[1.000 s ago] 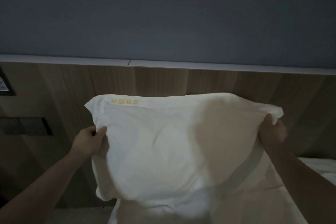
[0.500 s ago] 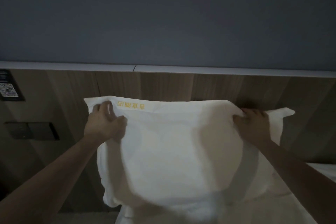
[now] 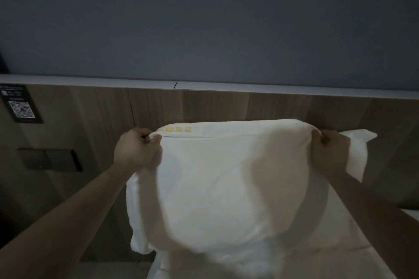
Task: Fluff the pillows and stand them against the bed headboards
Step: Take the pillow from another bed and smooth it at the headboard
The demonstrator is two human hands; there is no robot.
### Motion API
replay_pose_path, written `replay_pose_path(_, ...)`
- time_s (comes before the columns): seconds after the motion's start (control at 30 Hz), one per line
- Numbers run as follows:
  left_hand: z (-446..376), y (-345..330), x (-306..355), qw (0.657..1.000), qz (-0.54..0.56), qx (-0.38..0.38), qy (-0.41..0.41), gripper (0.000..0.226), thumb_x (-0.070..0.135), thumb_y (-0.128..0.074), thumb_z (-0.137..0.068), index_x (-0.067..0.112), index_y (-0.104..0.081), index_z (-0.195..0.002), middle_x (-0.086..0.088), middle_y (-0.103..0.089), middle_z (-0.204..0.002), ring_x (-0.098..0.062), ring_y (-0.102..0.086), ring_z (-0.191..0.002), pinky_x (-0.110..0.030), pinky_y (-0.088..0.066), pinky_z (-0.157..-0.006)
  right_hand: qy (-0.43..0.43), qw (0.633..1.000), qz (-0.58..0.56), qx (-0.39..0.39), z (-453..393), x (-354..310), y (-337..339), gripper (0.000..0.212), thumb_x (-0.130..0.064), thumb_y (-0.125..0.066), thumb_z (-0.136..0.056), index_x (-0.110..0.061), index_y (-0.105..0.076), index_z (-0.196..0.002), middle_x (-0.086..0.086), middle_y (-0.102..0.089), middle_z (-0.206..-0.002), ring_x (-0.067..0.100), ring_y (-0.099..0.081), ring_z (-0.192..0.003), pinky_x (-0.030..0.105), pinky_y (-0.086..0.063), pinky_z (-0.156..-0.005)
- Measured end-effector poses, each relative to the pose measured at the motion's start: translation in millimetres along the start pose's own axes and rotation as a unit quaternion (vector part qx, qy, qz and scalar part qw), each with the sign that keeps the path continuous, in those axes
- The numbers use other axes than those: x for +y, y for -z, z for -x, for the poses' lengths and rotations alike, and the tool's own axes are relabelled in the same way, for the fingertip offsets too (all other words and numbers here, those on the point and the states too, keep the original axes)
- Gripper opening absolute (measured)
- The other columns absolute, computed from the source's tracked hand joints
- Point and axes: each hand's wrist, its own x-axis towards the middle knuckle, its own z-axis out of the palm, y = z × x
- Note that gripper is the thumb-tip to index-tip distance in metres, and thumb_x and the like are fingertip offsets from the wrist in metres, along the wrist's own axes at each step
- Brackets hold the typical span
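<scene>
A white pillow (image 3: 217,188) with yellow lettering along its top hem stands upright in front of the wooden headboard (image 3: 226,106). My left hand (image 3: 133,149) grips the pillow's top left corner, fingers curled round a bunch of the cover. My right hand (image 3: 328,152) grips the top edge near the right corner, and the corner flap sticks out beyond it. The pillow's lower part is blurred and meets the white bed (image 3: 340,263) below.
A white ledge (image 3: 90,80) tops the headboard under a grey wall. On the left panel hang a dark sign with a QR code (image 3: 21,106) and dark wall switches (image 3: 51,159). The bed's left edge lies at the bottom centre.
Both hands went from the pillow's sides up to its top corners and now bunch the cover there. The pillow's top edge has been pulled taut and its body hangs fuller.
</scene>
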Motion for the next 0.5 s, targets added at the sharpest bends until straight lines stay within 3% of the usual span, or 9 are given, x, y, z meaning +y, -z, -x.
replay_pose_path(0.07,-4.7,-6.7,-12.4,0.999,-0.009,-0.021,0.023,0.02,0.044,-0.068,-0.082,0.029,-0.074,-0.095,0.003,-0.072,-0.094,-0.025,-0.067,-0.097,-0.034,-0.053,-0.078,0.01,0.998,0.054,-0.042,3.3,-0.3,-6.2,0.045,-0.041,-0.039,-0.092,-0.014,-0.063,-0.066,0.013,-0.066,-0.067,0.039,-0.063,-0.07,0.047,-0.05,-0.081)
replay_pose_path(0.17,-6.8,-12.8,-34.5,0.995,-0.003,-0.042,0.09,0.056,0.057,-0.074,-0.073,0.023,-0.063,-0.117,-0.003,-0.062,-0.118,-0.029,-0.053,-0.119,-0.043,-0.048,-0.099,0.017,0.995,0.074,-0.059,5.3,-0.7,-10.1,0.04,-0.039,-0.044,-0.087,-0.014,-0.075,-0.089,0.012,-0.074,-0.086,0.038,-0.067,-0.086,0.048,-0.05,-0.091)
replay_pose_path(0.3,0.5,-13.0,-48.5,0.966,0.179,-0.038,0.185,0.048,0.063,-0.071,-0.078,0.019,-0.068,-0.094,-0.008,-0.069,-0.1,-0.031,-0.068,-0.105,-0.043,-0.056,-0.086,0.014,1.0,-0.001,-0.009,16.4,11.2,-3.2,0.045,-0.043,-0.054,-0.087,-0.01,-0.071,-0.112,0.014,-0.075,-0.111,0.037,-0.065,-0.106,0.053,-0.046,-0.103)
replay_pose_path(0.37,2.7,-10.8,-53.7,0.916,0.289,-0.077,0.268,0.047,0.059,-0.062,-0.087,0.019,-0.072,-0.109,-0.007,-0.068,-0.113,-0.029,-0.063,-0.109,-0.042,-0.051,-0.095,-0.009,1.0,-0.009,-0.001,30.4,20.9,0.0,0.055,-0.047,-0.054,-0.089,-0.007,-0.063,-0.125,0.019,-0.068,-0.127,0.041,-0.059,-0.121,0.058,-0.041,-0.11)
replay_pose_path(0.43,5.1,-10.4,-57.7,0.881,0.325,-0.118,0.323,0.047,0.053,-0.061,-0.09,0.018,-0.071,-0.121,-0.007,-0.066,-0.119,-0.028,-0.062,-0.106,-0.042,-0.049,-0.092,-0.038,0.999,-0.003,-0.011,45.3,29.6,3.6,0.067,-0.05,-0.055,-0.089,-0.006,-0.053,-0.139,0.023,-0.054,-0.145,0.042,-0.046,-0.137,0.061,-0.031,-0.118)
replay_pose_path(0.5,0.8,-13.6,-56.0,0.882,0.329,-0.093,0.326,0.042,0.04,-0.066,-0.089,0.014,-0.073,-0.121,-0.009,-0.07,-0.119,-0.029,-0.065,-0.104,-0.042,-0.052,-0.089,-0.065,0.998,-0.001,-0.021,53.6,33.7,6.1,0.075,-0.053,-0.054,-0.088,-0.006,-0.046,-0.147,0.024,-0.042,-0.155,0.044,-0.037,-0.144,0.062,-0.025,-0.119)
